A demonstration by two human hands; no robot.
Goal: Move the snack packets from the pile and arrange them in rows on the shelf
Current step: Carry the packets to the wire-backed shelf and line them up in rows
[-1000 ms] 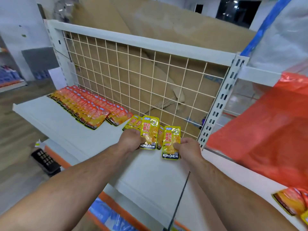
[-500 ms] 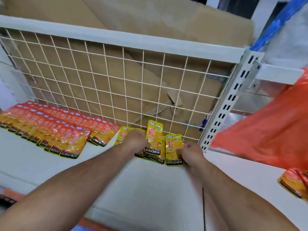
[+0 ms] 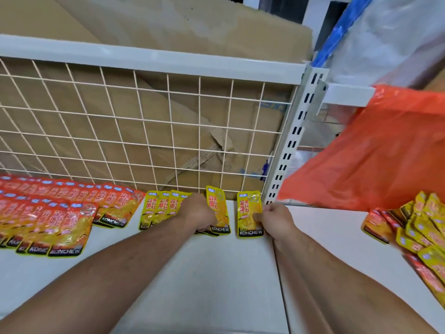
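Far left: red packets sit in 2 overlapped rows flat on the shelf, the back row up against the wire back; that block looks finished. Just beside them is the yellow row, 4 packets showing fanned, tops at the wire back. The left hand is on the right end of that row, fingers curled down and clenched over the end packets. The fingertips are mostly hidden under the hand, so I can't tell how many packets it holds. Next right, a lone yellow packet lies flat on the shelf, apart from the row with bare shelf between, near the upright. The right hand pinches its right edge, thumb on top and fingers curled round. Past the upright is an orange bag, and below it the pile, mixed yellow and red and well apart from the rows, with plenty left in it. My read on the step: closing out the right end of the yellow row. Next move likely calls for sliding the lone packet left to match the row's overlap, lining up the bottom edges, then letting go with both hands and reaching right to the pile. The row is almost at the upright, so more yellows probably need a 2nd row in front.
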